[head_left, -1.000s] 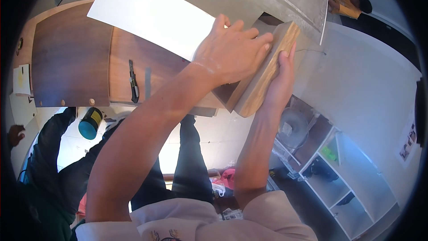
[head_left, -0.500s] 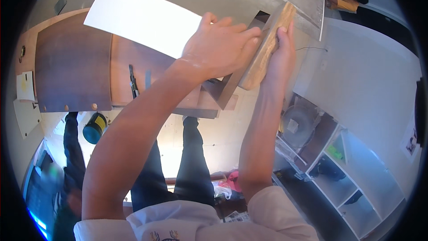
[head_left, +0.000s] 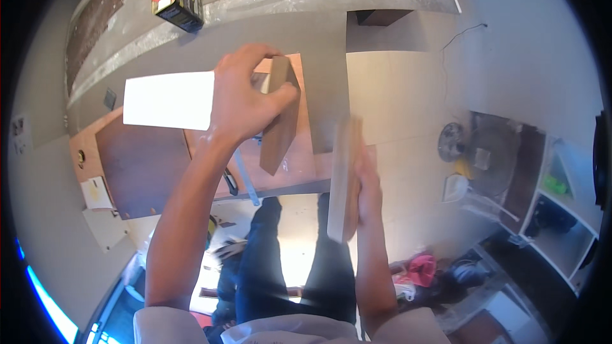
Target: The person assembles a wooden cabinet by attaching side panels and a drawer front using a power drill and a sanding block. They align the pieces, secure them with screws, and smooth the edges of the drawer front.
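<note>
In my left hand (head_left: 245, 99) is a brown board (head_left: 280, 121), gripped over its upper part with the thumb on the near face. A white panel (head_left: 169, 100) sticks out to the left of that hand; whether it is joined to the board is hidden behind my fingers. My right hand (head_left: 368, 185) is wrapped round the outer side of a pale wooden block (head_left: 344, 185), held upright and blurred by motion. A gap separates the block from the brown board. Below my left hand, a utility knife (head_left: 230, 181) and a metal ruler (head_left: 245, 179) lie on the reddish worktop.
A dark brown panel (head_left: 143, 165) lies on the worktop at left. Farther back, a dark tin (head_left: 180, 6) topped with something red stands on a grey surface. Right of the bench are a fan (head_left: 451, 142) and white shelving (head_left: 561, 232).
The wooden block has come away from the brown board, lower and nearer to me in my right hand. My left hand has moved left with the board and white panel. The view has shifted.
</note>
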Demonstrator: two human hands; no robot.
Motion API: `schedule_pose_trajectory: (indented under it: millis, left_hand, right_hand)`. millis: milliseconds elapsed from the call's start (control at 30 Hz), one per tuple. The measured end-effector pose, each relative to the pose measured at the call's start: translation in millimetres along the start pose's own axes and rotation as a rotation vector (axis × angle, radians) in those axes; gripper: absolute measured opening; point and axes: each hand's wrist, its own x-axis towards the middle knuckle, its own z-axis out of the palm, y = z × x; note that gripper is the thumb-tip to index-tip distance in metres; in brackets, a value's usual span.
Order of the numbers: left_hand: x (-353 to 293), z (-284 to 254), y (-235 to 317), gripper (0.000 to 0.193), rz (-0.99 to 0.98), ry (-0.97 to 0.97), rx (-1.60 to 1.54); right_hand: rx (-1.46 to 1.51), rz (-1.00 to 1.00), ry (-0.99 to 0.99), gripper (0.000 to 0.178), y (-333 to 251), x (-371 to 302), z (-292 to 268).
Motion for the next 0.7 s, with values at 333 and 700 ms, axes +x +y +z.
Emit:
schedule_pose_trajectory:
  millis: [333,700]
  left_hand:
    - [0.5,14.9,30.1,0.036,-0.256,0.118,0.141]
    - [-14.9,21.0,47.9,0.045,-0.169,0.321,0.407]
  right_hand:
    - [0.353,0.541,-0.091,0.077,104.5,-103.0,-142.9]
    - [0.531,0.597,-0.136,0.075,125.5,-107.0,-189.7]
